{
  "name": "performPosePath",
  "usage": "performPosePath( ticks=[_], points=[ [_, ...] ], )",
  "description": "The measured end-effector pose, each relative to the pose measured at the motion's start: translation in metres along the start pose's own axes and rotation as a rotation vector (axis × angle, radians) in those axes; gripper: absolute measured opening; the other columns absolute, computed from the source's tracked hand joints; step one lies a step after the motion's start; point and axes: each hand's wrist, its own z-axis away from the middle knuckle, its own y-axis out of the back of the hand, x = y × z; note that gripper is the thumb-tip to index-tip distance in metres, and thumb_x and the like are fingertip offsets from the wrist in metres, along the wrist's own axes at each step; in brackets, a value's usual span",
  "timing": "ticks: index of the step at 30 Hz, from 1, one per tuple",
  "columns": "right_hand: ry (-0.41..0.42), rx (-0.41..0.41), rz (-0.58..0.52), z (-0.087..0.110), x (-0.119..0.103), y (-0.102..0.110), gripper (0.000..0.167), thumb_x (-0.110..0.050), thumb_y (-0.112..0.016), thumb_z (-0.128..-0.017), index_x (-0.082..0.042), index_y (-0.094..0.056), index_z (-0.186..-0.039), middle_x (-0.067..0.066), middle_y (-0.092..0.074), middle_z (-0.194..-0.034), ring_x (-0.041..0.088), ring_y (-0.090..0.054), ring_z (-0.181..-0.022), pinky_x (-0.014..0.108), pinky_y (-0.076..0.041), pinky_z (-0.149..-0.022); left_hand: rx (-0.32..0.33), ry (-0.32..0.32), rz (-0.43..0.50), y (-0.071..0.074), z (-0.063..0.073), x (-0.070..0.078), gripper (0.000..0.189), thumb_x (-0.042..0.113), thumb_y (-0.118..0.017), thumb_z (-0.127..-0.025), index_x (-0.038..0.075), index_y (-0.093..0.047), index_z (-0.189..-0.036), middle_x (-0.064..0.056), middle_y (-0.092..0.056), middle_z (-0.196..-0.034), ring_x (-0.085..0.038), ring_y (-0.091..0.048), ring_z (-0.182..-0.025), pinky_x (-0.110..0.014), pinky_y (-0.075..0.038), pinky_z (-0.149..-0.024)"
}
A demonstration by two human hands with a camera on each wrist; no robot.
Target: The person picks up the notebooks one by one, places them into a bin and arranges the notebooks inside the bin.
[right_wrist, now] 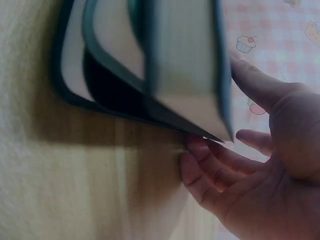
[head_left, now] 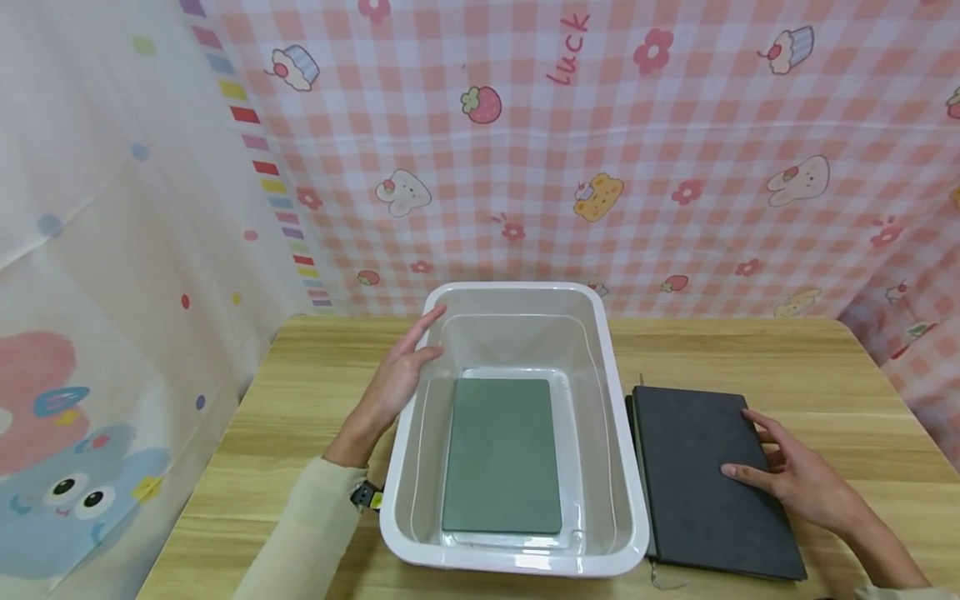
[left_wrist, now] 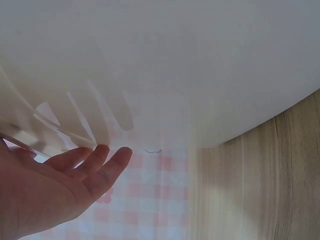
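A white plastic basin (head_left: 517, 565) stands on the table with a flat green notebook (head_left: 502, 454) on its floor. My left hand (head_left: 393, 375) holds the basin's left rim, thumb over the edge; in the left wrist view its fingertips (left_wrist: 122, 152) meet the outer wall. To the basin's right lies a black hardcover book (head_left: 712, 475) on top of other notebooks. My right hand (head_left: 810, 479) grips this book's right side, thumb on the cover. Its other fingers (right_wrist: 192, 167) reach around the lower edge in the right wrist view.
Under the black book, notebooks with rounded corners (right_wrist: 75, 75) form a stack close against the basin. A thin ribbon (head_left: 667, 583) trails from its near end. Behind the wooden table (head_left: 322, 358) hangs a pink checked cloth (head_left: 525, 208); a pale cloth (head_left: 150, 250) hangs at the left.
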Motion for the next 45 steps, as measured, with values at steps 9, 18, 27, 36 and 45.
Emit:
performPosePath(
  ticks=[9,18,27,36,45],
  points=[
    [-0.022,-0.005,-0.068,-0.001,0.004,0.0,0.097,-0.028,-0.067,-0.095,0.002,0.002,-0.157,0.045,-0.025,-0.144,0.048,-0.055,-0.111,0.036,-0.055,-0.07,0.007,-0.007,-0.002,0.001,-0.001,0.0,0.054,0.016,-0.042,-0.103,0.023,-0.033,-0.156,0.004,-0.02,-0.164,-0.023,-0.023,-0.147,-0.052,-0.025,-0.116],
    [-0.025,-0.002,-0.061,0.0,0.005,0.0,0.097,-0.028,-0.067,-0.095,0.002,0.002,-0.157,0.044,-0.026,-0.143,0.048,-0.055,-0.111,0.036,-0.055,-0.07,0.014,-0.016,-0.001,0.0,-0.001,0.0,0.054,0.016,-0.042,-0.103,0.024,-0.035,-0.155,0.005,-0.021,-0.164,-0.019,-0.019,-0.148,-0.05,-0.021,-0.118],
    [-0.018,-0.003,-0.067,0.0,0.007,0.0,0.096,-0.028,-0.067,-0.095,-0.001,0.001,-0.158,0.044,-0.025,-0.143,0.053,-0.052,-0.114,0.038,-0.055,-0.071,0.004,0.003,0.023,0.0,0.0,0.0,0.054,0.016,-0.041,-0.103,0.025,-0.034,-0.155,0.005,-0.02,-0.164,-0.024,-0.026,-0.146,-0.051,-0.029,-0.114],
    [-0.012,-0.007,-0.064,-0.001,0.008,0.002,0.093,-0.025,-0.067,-0.095,-0.001,-0.003,-0.158,0.044,-0.029,-0.141,0.05,-0.054,-0.112,0.037,-0.054,-0.07,0.001,0.007,0.029,0.0,0.001,-0.001,0.054,0.016,-0.041,-0.103,0.024,-0.033,-0.156,0.003,-0.019,-0.164,-0.027,-0.028,-0.144,-0.053,-0.033,-0.111],
    [-0.013,-0.016,-0.064,-0.002,0.009,0.01,0.094,-0.027,-0.069,-0.094,0.0,-0.006,-0.157,0.037,-0.043,-0.13,0.039,-0.058,-0.105,0.035,-0.053,-0.07,-0.001,0.011,0.039,0.0,0.001,0.0,0.054,0.016,-0.042,-0.102,0.025,-0.034,-0.155,0.004,-0.02,-0.164,-0.028,-0.029,-0.144,-0.056,-0.032,-0.111]
  ],
)
